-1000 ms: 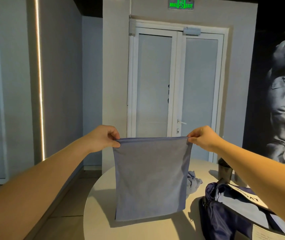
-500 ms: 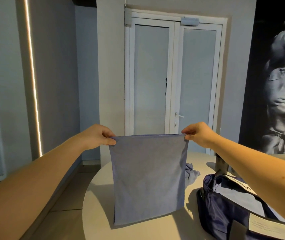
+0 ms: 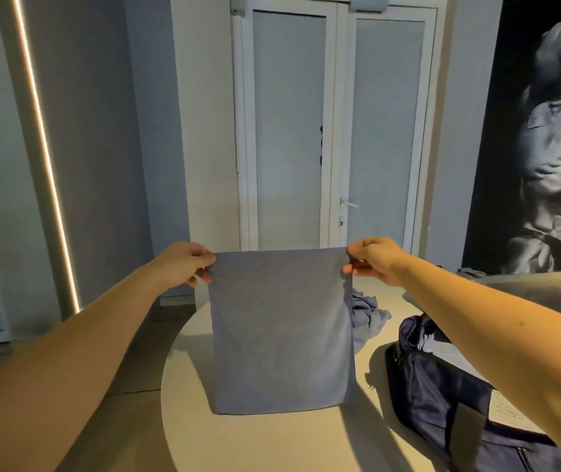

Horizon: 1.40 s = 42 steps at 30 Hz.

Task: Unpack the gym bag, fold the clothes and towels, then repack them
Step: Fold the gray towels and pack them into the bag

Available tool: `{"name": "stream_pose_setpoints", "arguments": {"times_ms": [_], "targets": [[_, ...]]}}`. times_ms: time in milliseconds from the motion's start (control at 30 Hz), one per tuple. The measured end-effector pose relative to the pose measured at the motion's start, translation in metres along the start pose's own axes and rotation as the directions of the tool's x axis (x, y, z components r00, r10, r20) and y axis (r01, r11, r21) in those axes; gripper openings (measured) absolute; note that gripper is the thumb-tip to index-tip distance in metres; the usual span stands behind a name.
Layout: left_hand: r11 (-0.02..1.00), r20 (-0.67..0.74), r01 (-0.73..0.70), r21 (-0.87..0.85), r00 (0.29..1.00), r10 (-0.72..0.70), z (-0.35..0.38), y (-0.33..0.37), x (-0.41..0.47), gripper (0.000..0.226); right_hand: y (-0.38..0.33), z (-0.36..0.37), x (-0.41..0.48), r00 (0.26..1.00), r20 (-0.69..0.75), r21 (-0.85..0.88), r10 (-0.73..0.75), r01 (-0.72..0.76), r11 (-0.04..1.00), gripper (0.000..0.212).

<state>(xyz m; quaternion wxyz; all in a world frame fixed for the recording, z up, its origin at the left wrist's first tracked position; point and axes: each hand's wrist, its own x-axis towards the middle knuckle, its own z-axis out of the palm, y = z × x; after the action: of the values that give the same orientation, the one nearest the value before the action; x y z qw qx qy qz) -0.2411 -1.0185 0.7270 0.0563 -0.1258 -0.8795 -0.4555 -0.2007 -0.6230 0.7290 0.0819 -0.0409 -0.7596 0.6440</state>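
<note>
Hands (image 3: 183, 264) (image 3: 374, 260), towel (image 3: 282, 335), perhaps atop round table (image 3: 272, 444)

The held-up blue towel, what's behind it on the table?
A crumpled blue cloth shows past the right edge of the towel on the table; the rest of it and anything else there are covered.

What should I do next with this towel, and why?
Probably lower the towel flat onto the table to fold it: the left hand and right hand pinch its top corners, it hangs straight, and its lower edge seems to meet the tabletop.
</note>
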Motion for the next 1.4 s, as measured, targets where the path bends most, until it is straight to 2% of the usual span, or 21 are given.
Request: {"name": "stream_pose_setpoints", "arguments": {"times_ms": [200,300,367,433,500,600,767,933,1033,1233,1300,1400], "targets": [[0.991,-0.229,-0.128,-0.042,0.967,0.115,0.02,0.004,0.007,0.016,0.006,0.01,0.008,0.987,-0.13,0.126,-0.091,0.108,0.986,0.016],[0.983,-0.279,-0.178,-0.049,0.947,0.157,0.022,0.0,-0.009,0.015,0.007,0.006,-0.004,0.981,-0.131,0.098,-0.143,0.157,0.983,0.017],[0.985,-0.295,-0.175,-0.011,0.941,0.164,0.03,-0.009,-0.03,0.016,0.013,0.003,-0.019,0.986,-0.077,0.037,-0.15,0.153,0.987,0.017],[0.985,-0.276,-0.159,0.07,0.946,0.172,0.042,-0.024,-0.055,0.017,0.025,-0.003,-0.032,0.993,0.039,-0.073,-0.114,0.117,0.99,0.017],[0.987,-0.223,-0.121,0.102,0.965,0.141,0.057,-0.043,-0.085,0.016,0.046,-0.01,-0.049,0.982,0.188,-0.209,-0.018,0.058,0.976,0.015],[0.993,-0.113,-0.083,0.083,0.989,0.092,0.08,-0.081,-0.136,0.011,0.088,-0.016,-0.08,0.92,0.373,-0.42,0.124,0.048,0.906,0.014],[0.986,0.091,-0.096,0.137,0.992,0.084,0.108,-0.14,-0.211,0.015,0.155,-0.012,-0.131,0.797,0.573,-0.611,0.192,0.259,0.748,0.01],[0.961,0.213,-0.199,0.194,0.964,0.157,0.119,-0.165,-0.245,0.022,0.198,-0.007,-0.161,0.748,0.646,-0.65,0.151,0.436,0.623,0.005],[0.951,0.251,-0.257,0.172,0.945,0.21,0.12,-0.176,-0.255,0.006,0.214,-0.006,-0.169,0.722,0.678,-0.655,0.134,0.511,0.557,0.005],[0.874,0.33,-0.408,0.265,0.89,0.315,0.118,-0.184,-0.262,0.006,0.215,-0.002,-0.174,0.722,0.672,-0.675,0.162,0.508,0.536,0.004],[0.903,0.297,-0.374,0.213,0.905,0.305,0.119,-0.174,-0.25,0.015,0.207,0.001,-0.166,0.754,0.641,-0.696,0.143,0.493,0.522,0.011],[0.958,0.121,-0.242,0.151,0.967,0.225,0.129,-0.161,-0.205,0.015,0.198,0.019,-0.14,0.824,0.566,-0.728,0.013,0.493,0.476,0.013]]}}
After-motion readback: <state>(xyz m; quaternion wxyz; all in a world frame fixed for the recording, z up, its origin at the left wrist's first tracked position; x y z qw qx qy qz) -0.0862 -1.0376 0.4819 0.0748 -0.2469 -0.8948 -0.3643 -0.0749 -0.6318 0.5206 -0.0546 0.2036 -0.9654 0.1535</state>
